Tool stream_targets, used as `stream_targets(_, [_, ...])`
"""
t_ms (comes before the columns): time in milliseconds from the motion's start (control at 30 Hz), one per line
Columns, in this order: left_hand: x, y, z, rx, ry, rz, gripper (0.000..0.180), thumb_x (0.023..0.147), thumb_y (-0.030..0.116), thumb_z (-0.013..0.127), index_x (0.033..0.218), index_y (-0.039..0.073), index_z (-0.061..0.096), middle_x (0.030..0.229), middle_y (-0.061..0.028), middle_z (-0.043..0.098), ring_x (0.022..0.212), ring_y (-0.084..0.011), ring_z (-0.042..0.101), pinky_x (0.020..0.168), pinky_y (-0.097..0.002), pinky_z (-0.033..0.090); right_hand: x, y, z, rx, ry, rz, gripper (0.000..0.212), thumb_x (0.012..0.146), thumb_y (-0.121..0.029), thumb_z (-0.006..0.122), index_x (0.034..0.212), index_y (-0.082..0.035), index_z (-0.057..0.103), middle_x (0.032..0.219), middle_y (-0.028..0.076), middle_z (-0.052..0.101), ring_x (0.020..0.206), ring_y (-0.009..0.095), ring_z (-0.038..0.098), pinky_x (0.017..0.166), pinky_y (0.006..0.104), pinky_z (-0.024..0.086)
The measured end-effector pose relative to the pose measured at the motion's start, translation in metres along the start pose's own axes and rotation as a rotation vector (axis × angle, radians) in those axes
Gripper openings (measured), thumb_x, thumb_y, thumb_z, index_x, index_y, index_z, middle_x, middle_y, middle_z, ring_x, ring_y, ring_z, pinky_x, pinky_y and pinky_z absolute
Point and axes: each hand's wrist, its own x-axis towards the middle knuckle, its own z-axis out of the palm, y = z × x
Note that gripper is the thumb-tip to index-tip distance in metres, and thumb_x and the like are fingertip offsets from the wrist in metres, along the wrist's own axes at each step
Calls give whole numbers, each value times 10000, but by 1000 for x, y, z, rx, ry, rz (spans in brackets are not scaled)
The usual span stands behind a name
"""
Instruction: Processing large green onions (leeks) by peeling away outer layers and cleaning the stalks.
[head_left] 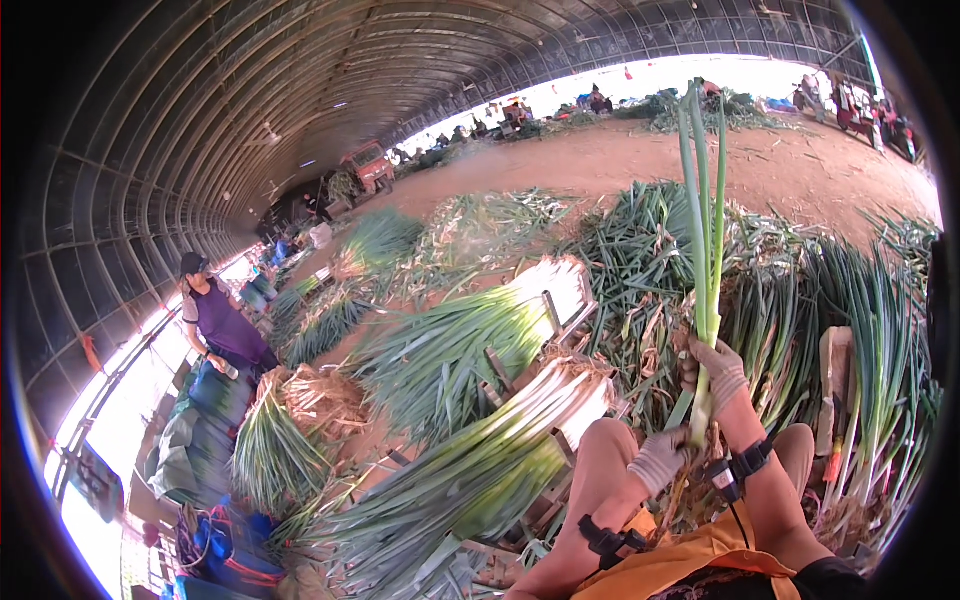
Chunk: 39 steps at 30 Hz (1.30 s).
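Observation:
Upright in front of me stands a large green onion [706,290], its long green leaves pointing up and its pale stem down. My right hand [722,372], in a light glove with bare-looking fingertips, is closed round the stem. Lower down, my gloved left hand [664,458] is closed at the stem's bottom end, fingers against it; a loose green strip shows just above these fingers. The root end is partly hidden by the hands. Both wrists wear dark straps, and an orange cloth [690,560] lies over my lap.
Trimmed green onions lie stacked in wooden racks [560,440] to my left. Untrimmed onions [870,350] stand at my right beside a wooden post [834,385]. Leaf scraps [640,250] pile up ahead. A person in a purple apron [225,320] stands far left; a red vehicle [369,168] is beyond.

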Motion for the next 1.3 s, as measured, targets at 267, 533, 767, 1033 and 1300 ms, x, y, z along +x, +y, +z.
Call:
stream_targets(267, [-9, 25, 7, -973, -228, -139, 200, 830, 120, 591, 1009, 33, 577, 885, -20, 594, 744, -95, 544, 669, -223, 453, 10, 28, -46, 163, -2, 112, 125, 823, -179, 596, 890, -87, 544, 655, 8, 518, 458, 104, 438, 402, 257, 375])
stream_targets(533, [-32, -16, 24, -744, -446, -197, 285, 830, 215, 618, 1027, 30, 525, 769, 5, 548, 666, -59, 510, 583, -186, 412, 86, -13, -93, 9, 296, -70, 154, 797, -211, 612, 732, -126, 501, 563, -14, 453, 422, 108, 391, 389, 275, 330])
stream_targets(767, [-106, -61, -15, -435, -343, -747, 346, 805, 241, 628, 1044, 10, 531, 642, -14, 524, 510, -74, 457, 465, -202, 348, 170, -48, -238, 107, 454, -234, 175, 793, -212, 634, 677, -131, 531, 522, -18, 444, 406, 137, 400, 402, 280, 338])
stream_targets(1033, [-108, -39, -48, -422, -369, -498, 299, 847, 101, 537, 1127, 1, 509, 801, -62, 577, 657, -112, 539, 567, -215, 432, 94, -145, -286, -640, 327, -579, 286, 852, -146, 474, 1107, -21, 513, 816, 67, 576, 715, 177, 560, 640, 332, 462])
stream_targets(1300, [23, 44, 10, -142, 12, 164, 465, 906, 186, 498, 1299, -17, 356, 889, -69, 562, 751, -117, 537, 627, -228, 464, 71, -153, -111, 492, 57, -336, 130, 848, -157, 563, 757, -95, 493, 547, -30, 453, 410, 86, 373, 369, 227, 350])
